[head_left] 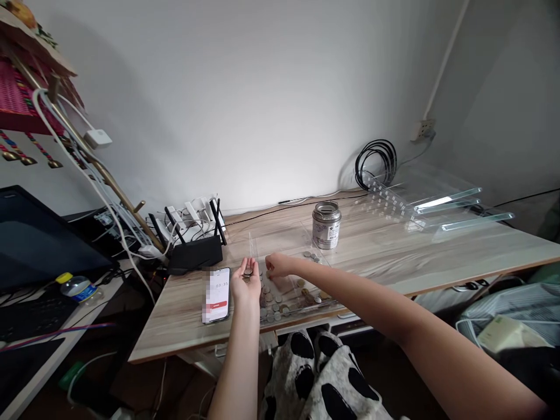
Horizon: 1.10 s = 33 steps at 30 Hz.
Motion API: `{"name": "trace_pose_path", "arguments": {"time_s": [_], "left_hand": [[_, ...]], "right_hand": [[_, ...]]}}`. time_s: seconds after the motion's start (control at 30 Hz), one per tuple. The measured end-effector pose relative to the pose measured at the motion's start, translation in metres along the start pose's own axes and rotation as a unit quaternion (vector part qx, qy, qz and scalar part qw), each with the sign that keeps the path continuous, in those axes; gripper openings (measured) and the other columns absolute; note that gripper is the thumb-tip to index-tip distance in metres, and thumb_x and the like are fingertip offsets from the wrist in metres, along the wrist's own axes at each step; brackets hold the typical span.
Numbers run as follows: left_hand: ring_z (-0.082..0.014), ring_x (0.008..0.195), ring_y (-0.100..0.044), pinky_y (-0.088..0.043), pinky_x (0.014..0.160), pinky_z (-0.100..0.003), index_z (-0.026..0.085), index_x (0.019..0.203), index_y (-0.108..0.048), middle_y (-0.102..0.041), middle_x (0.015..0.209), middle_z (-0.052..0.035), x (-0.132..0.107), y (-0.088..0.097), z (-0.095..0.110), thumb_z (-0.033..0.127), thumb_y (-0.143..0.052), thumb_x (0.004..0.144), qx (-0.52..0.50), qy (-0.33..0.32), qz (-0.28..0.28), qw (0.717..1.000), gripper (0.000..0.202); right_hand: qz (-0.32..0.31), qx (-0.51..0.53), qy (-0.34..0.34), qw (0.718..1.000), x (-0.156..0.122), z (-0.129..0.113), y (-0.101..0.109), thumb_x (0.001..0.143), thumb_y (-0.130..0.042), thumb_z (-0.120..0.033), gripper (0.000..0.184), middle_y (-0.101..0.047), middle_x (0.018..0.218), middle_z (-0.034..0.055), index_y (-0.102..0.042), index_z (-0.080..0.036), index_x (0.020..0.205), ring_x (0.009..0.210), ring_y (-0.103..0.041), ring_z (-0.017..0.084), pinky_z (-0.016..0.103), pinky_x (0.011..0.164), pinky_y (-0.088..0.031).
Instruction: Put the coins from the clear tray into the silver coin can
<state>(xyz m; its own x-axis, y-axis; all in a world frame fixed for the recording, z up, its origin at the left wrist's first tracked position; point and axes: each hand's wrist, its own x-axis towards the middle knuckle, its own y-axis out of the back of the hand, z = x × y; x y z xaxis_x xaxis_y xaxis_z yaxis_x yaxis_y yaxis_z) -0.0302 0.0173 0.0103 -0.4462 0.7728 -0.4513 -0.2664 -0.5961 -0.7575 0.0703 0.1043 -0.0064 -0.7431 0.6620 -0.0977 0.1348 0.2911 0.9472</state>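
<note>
My left hand [246, 284] is turned palm up and cupped, with a few coins [248, 272] lying in it. Just to its right, my right hand [280, 266] reaches in over a clear plastic tray [286, 239], its fingers bent together and pointing down; whatever they pinch is hidden. Silver and gold-coloured loose coins [277, 307] are spread across the near part of the tray, below my right forearm. A smaller group of coins [311, 255] lies beyond that forearm. Behind them stands an upright metal tin [326, 226] with a slot in its lid.
A phone [217, 296] showing a timer lies left of my left hand. Behind it stand a black router [196, 252] and tangled white cables. Clear acrylic panels [437, 201] and a coiled black cable [375, 163] occupy the back right. A bottle [79, 287] stands far left.
</note>
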Motion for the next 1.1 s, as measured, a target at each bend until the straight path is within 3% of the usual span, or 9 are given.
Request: {"name": "trace_pose_path", "arguments": {"time_s": [0.1, 0.23, 0.37, 0.5, 0.63, 0.77, 0.93, 1.1], "left_hand": [[-0.0118, 0.075, -0.059, -0.052, 0.065, -0.023, 0.013, 0.084, -0.056, -0.056, 0.078, -0.0087, 0.000, 0.002, -0.003, 0.010, -0.030, 0.079, 0.018, -0.004, -0.005, 1.000, 0.026], [-0.0144, 0.073, -0.060, -0.053, 0.062, -0.027, 0.011, 0.084, -0.055, -0.057, 0.076, -0.0099, 0.000, 0.003, -0.010, 0.013, -0.026, 0.082, 0.012, 0.020, -0.016, 1.000, 0.029], [-0.0131, 0.075, -0.060, -0.054, 0.064, -0.024, 0.009, 0.087, -0.054, -0.058, 0.077, -0.0095, -0.005, 0.005, -0.008, 0.008, -0.026, 0.082, -0.029, 0.039, -0.014, 0.999, 0.028], [-0.0127, 0.080, -0.060, -0.053, 0.069, -0.024, 0.008, 0.094, -0.053, -0.058, 0.083, -0.0101, -0.013, 0.012, 0.002, 0.007, -0.031, 0.079, -0.055, -0.004, -0.017, 0.998, 0.027], [-0.0142, 0.082, -0.060, -0.053, 0.069, -0.026, 0.008, 0.098, -0.053, -0.058, 0.087, -0.0116, -0.017, 0.016, 0.008, 0.008, -0.030, 0.079, -0.056, -0.001, -0.022, 0.998, 0.029], [-0.0144, 0.081, -0.060, -0.053, 0.067, -0.026, 0.007, 0.097, -0.053, -0.057, 0.086, -0.0117, -0.018, 0.017, 0.007, 0.008, -0.031, 0.079, -0.057, 0.011, -0.018, 0.998, 0.029], [-0.0152, 0.079, -0.060, -0.054, 0.063, -0.026, 0.005, 0.095, -0.053, -0.056, 0.084, -0.0126, -0.023, 0.017, -0.001, 0.008, -0.031, 0.079, -0.054, 0.035, -0.018, 0.998, 0.027], [-0.0147, 0.074, -0.061, -0.055, 0.058, -0.026, 0.006, 0.093, -0.054, -0.057, 0.081, -0.0117, -0.031, 0.012, -0.009, 0.007, -0.031, 0.078, -0.045, 0.070, -0.006, 0.997, 0.027]], "right_hand": [[0.038, 0.033, 0.001, 0.999, -0.002, 0.001, 0.015, 0.062, -0.063, -0.021, 0.022, -0.065, 0.079, 0.0056, -0.063, -0.013, 0.082, 0.070, -0.057, 0.014, 0.019, 0.055, -0.037], [0.082, 0.099, 0.036, 0.991, -0.004, -0.008, 0.039, 0.076, -0.051, -0.032, 0.026, -0.065, 0.083, 0.0027, -0.059, -0.015, 0.093, 0.069, -0.057, 0.009, 0.017, 0.057, -0.039], [0.127, 0.092, 0.013, 0.988, -0.003, -0.019, 0.039, 0.081, -0.042, -0.030, 0.027, -0.064, 0.090, 0.0040, -0.060, -0.017, 0.095, 0.078, -0.057, 0.011, 0.019, 0.064, -0.040], [0.061, 0.034, -0.016, 0.997, -0.001, -0.025, 0.012, 0.069, -0.057, -0.031, 0.028, -0.065, 0.086, 0.0067, -0.063, -0.016, 0.091, 0.078, -0.058, 0.017, 0.023, 0.063, -0.040], [0.015, 0.002, -0.028, 1.000, 0.004, -0.029, -0.008, 0.063, -0.062, -0.033, 0.037, -0.064, 0.090, 0.0081, -0.061, -0.015, 0.096, 0.080, -0.058, 0.019, 0.023, 0.061, -0.041], [-0.015, -0.019, -0.030, 0.999, 0.008, -0.030, -0.009, 0.065, -0.058, -0.026, 0.025, -0.065, 0.085, 0.0080, -0.064, -0.015, 0.086, 0.078, -0.059, 0.019, 0.022, 0.062, -0.040], [-0.007, -0.022, 0.000, 1.000, 0.000, -0.020, -0.006, 0.067, -0.056, -0.021, 0.039, -0.062, 0.099, 0.0080, -0.056, -0.016, 0.105, 0.087, -0.056, 0.019, 0.022, 0.068, -0.040], [-0.016, -0.023, -0.033, 0.999, -0.012, -0.005, 0.000, 0.067, -0.056, -0.018, 0.032, -0.063, 0.095, 0.0103, -0.060, -0.015, 0.098, 0.085, -0.057, 0.020, 0.024, 0.066, -0.041]]}}
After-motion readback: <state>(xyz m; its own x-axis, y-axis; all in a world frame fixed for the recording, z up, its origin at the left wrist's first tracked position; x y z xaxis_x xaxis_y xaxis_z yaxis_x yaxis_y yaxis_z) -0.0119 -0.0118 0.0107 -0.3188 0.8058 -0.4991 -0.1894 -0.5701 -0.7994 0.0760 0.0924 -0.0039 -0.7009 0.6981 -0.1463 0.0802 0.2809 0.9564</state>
